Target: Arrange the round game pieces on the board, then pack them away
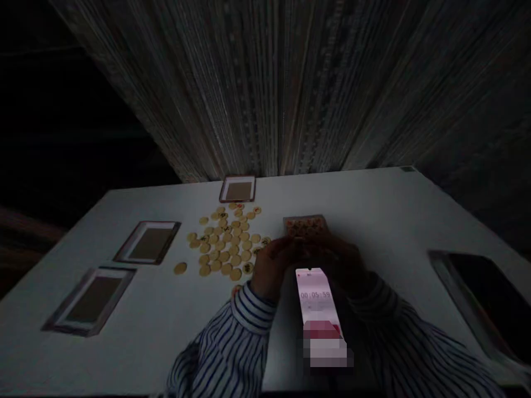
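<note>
In the dim head view, a small clear-sided box (306, 225) with rows of red-marked round Chinese chess pieces stands right of the table's middle. My left hand (270, 266) is at its near left side, fingers curled inward. From the right, my right hand (347, 263) bends toward the same spot, fingers closed and mostly lost in shadow. The fingertips meet just in front of the box; a small pale edge shows there, too dark to identify. Left of my left hand lies a loose spread of round wooden Chinese chess pieces (224, 256), some showing black or red characters.
Three shallow framed trays stand around the pieces: one at the back (237, 201), one at left (117, 258) and one nearer (53, 329). A lit phone (314, 293) showing a timer is between my forearms. A dark-topped case (485, 287) lies at right. A patterned curtain (265, 110) hangs behind.
</note>
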`<state>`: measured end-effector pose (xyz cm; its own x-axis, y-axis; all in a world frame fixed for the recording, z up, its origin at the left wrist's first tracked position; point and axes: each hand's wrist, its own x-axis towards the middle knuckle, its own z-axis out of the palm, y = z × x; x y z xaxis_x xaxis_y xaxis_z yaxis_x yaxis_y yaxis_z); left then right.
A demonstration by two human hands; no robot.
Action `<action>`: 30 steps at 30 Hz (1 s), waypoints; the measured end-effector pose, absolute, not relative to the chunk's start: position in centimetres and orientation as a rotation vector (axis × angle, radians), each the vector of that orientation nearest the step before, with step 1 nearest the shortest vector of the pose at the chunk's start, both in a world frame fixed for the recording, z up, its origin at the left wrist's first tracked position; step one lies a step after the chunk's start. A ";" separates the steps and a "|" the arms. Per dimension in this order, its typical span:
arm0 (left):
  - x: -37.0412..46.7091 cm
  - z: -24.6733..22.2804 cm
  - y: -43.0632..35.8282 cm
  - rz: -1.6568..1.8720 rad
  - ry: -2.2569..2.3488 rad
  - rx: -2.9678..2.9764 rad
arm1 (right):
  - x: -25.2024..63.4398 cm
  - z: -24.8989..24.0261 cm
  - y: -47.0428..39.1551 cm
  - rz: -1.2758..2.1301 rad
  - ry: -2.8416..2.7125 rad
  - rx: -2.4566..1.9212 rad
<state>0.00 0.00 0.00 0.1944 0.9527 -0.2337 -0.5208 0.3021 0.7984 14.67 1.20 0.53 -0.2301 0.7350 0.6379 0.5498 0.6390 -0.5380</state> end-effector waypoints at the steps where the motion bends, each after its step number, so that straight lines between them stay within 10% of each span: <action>1: -0.1 -0.2 0.1 1.144 0.836 0.648 | 14.7 0.4 1.2 0.264 -1.912 -1.011; 30: -0.4 -1.3 0.4 1.125 0.938 0.857 | 14.8 0.6 1.3 0.454 -1.902 -0.879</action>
